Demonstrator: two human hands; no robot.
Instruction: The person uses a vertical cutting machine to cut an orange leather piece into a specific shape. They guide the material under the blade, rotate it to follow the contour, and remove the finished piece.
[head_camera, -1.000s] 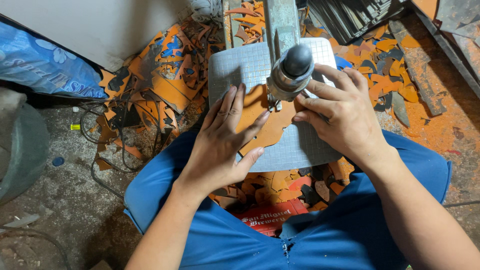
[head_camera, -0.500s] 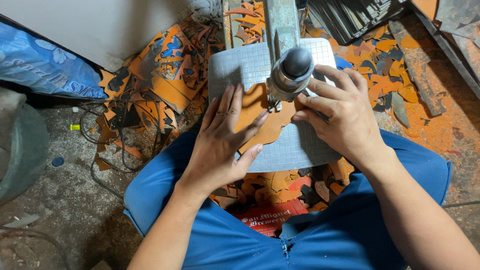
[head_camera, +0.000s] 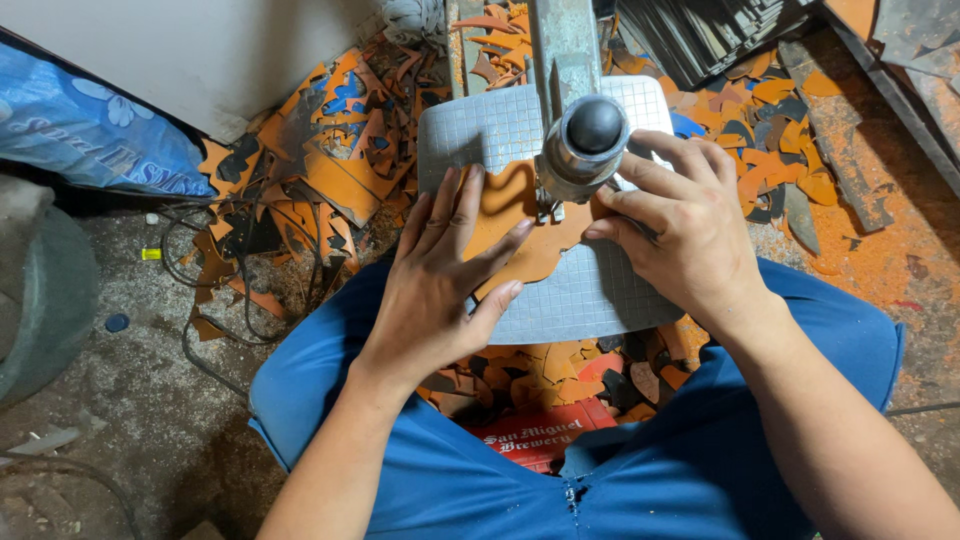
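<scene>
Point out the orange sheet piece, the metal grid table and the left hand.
orange sheet piece (head_camera: 520, 250), head view, bare middle.
metal grid table (head_camera: 590, 295), head view, bare lower part.
left hand (head_camera: 435, 275), head view, back of hand.

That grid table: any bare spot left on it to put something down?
On the grid table, bare room lies along the near edge below the orange sheet, and at the far left corner. The middle is crowded: left hand, right hand and machine head.
</scene>
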